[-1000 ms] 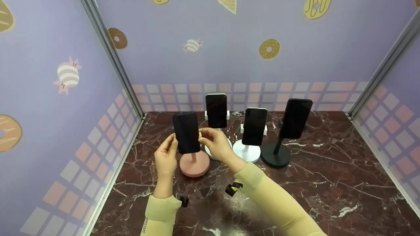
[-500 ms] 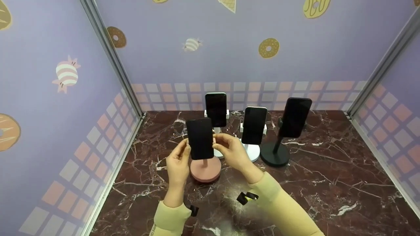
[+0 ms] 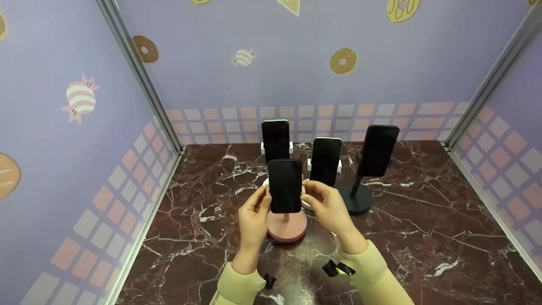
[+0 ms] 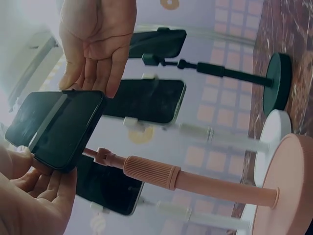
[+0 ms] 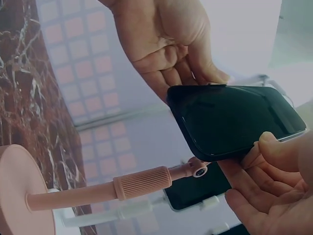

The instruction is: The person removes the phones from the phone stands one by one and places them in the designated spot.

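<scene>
A black phone (image 3: 285, 186) sits upright in a pink phone stand, whose round base (image 3: 287, 226) shows below it. On the phone's left side my left hand (image 3: 253, 218) pinches the stand's clamp between thumb and fingers. My right hand (image 3: 332, 207) pinches the clamp's other end, on the right. The stand's ribbed pink pole (image 4: 225, 188) runs from base to holder in the left wrist view. Behind the phone, the clamp's back is hidden in the head view.
Behind stand two white stands with phones (image 3: 276, 137) (image 3: 326, 159), their bases mostly hidden by the pink stand and my hands. A black stand (image 3: 355, 199) with a phone (image 3: 380, 150) is at the right. The marbled table (image 3: 203, 245) meets patterned walls at back and sides.
Both hands have shifted the pink stand and its phone to the right and a little nearer, so it now overlaps the white stands. The other stands stay in place.
</scene>
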